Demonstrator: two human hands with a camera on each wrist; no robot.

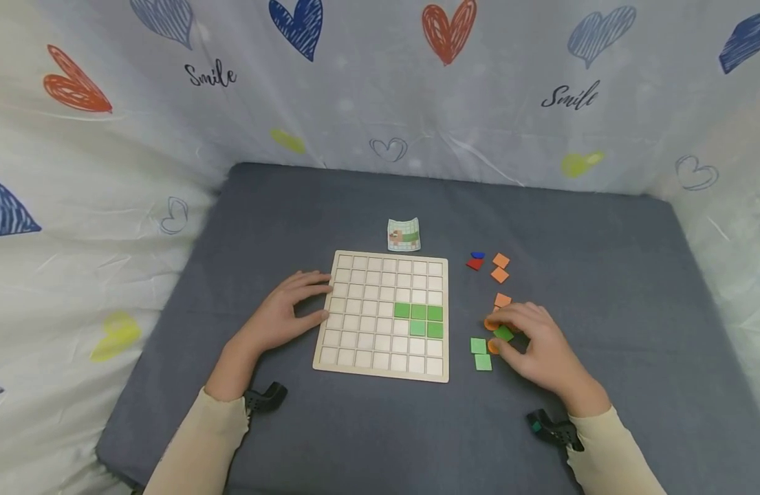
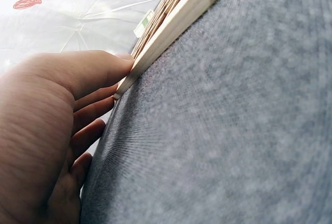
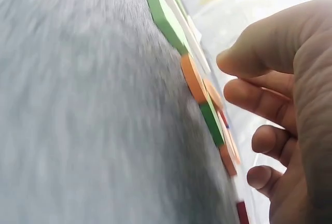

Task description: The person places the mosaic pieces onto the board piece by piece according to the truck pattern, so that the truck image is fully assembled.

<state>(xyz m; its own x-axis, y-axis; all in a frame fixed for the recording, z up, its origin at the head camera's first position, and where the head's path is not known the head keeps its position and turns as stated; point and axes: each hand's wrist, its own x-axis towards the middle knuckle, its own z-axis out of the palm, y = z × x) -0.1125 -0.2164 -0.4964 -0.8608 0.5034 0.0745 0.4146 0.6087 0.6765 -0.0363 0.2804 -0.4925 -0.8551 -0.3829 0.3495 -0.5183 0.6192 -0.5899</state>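
Observation:
A pale wooden grid board (image 1: 355,359) lies in the middle of the table, with several green tiles (image 1: 419,312) set in squares at its right side. Along the board's left edge my left hand (image 1: 277,313) rests with extended fingers; in the left wrist view the thumb (image 2: 111,64) touches the rim. My right hand (image 1: 543,350) hovers over loose pieces right of the board, thumb and fingers apart, holding nothing. Below it lie a dark green tile (image 1: 503,333) and rounded orange pieces (image 3: 193,79), partly hidden by the fingers in the head view. Two light green tiles (image 1: 479,346) are beside them.
A small picture card (image 1: 404,235) stands just behind the board. Farther back on the right are orange tiles (image 1: 501,260), a red piece (image 1: 475,264) and a blue piece (image 1: 477,255). Printed white curtains (image 1: 355,89) surround the dark grey table (image 1: 380,433).

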